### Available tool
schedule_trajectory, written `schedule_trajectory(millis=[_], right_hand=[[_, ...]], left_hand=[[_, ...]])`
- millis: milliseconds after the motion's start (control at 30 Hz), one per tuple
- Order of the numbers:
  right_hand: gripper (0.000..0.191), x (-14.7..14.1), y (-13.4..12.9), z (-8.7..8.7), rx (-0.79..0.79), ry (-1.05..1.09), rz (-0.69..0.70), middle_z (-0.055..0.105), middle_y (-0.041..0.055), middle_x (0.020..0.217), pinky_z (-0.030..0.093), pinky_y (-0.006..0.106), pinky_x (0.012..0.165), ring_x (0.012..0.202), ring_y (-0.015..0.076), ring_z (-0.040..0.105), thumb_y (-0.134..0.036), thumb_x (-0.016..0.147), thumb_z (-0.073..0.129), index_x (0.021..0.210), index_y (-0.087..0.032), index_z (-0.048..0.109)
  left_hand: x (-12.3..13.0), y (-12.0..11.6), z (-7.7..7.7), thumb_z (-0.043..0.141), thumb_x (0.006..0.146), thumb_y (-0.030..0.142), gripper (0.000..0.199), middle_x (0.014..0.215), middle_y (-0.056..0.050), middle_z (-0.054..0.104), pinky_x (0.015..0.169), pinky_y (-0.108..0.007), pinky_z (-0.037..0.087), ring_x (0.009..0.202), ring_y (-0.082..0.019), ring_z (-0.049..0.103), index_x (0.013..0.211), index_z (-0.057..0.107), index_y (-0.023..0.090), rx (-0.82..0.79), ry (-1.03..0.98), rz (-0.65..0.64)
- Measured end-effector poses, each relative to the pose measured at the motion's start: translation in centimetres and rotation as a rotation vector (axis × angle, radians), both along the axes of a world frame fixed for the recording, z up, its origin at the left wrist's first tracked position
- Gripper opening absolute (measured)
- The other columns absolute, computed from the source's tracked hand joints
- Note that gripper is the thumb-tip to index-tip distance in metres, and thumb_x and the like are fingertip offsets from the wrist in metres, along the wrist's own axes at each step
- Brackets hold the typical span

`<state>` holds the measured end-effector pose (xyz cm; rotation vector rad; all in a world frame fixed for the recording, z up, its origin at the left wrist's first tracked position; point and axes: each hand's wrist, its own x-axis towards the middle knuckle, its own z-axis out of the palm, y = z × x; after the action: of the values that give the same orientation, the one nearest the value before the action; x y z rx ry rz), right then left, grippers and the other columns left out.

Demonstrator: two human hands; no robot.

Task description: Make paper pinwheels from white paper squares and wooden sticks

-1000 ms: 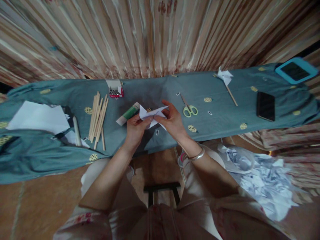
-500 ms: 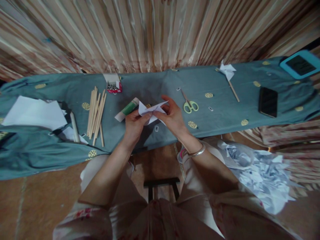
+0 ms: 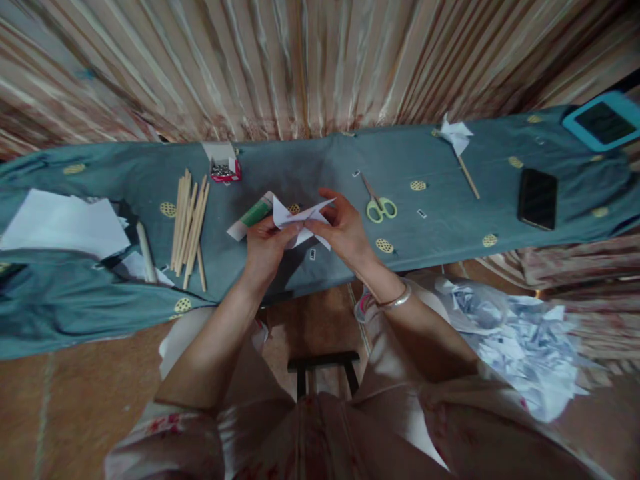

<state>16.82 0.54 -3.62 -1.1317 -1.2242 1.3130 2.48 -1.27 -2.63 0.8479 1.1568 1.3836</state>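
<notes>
A folded white paper with pointed corners is held between both hands above the cloth. My left hand pinches its left side, the thumb near the middle. On the right side, my right hand grips it with the thumb pressed near the centre and a finger raised behind. The green and white box lies just left of the paper, next to my left hand. Green-handled scissors rest to the right of my right hand. Further right lies a white paper pinwheel on a wooden stick.
On the teal cloth are several wooden sticks, an opened red box of small metal pieces, white sheets, a black phone and a blue-framed device. A bag of paper scraps sits at the lower right.
The whole view has shifted slightly. Both hands still hold the paper, with almost the same grip.
</notes>
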Motion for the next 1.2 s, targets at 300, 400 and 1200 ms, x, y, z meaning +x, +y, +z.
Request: schedule_trajectory(millis=[300,400,1200], right_hand=[[0.064,-0.03,0.11,-0.25,0.000,0.018,0.020,0.074,0.0021,0.095,0.059,0.040,0.083,0.091,0.0237,0.072,-0.040,0.071,0.079,0.124,-0.024,0.049],[0.061,0.02,0.11,-0.22,0.006,0.010,0.016,0.074,0.0011,0.092,0.059,0.040,0.082,0.090,0.0234,0.073,-0.037,0.071,0.079,0.123,-0.025,0.050],[0.055,-0.20,0.12,-0.37,-0.011,0.013,0.012,0.075,0.0011,0.092,0.060,0.039,0.080,0.087,0.0220,0.073,-0.040,0.071,0.079,0.117,-0.025,0.053]], left_hand=[[-0.05,-0.04,0.02,0.085,0.060,0.023,0.017,0.077,0.000,0.077,0.075,-0.031,0.056,0.072,-0.016,0.068,0.076,0.079,0.021,0.009,0.001,-0.023],[-0.04,0.00,-0.03,0.086,0.060,0.024,0.018,0.077,0.000,0.077,0.076,-0.030,0.056,0.072,-0.016,0.068,0.075,0.078,0.021,0.015,0.006,-0.022],[-0.17,0.09,-0.45,0.090,0.060,0.035,0.023,0.081,0.000,0.078,0.083,-0.034,0.057,0.075,-0.017,0.069,0.078,0.080,0.024,0.058,0.031,-0.046]])
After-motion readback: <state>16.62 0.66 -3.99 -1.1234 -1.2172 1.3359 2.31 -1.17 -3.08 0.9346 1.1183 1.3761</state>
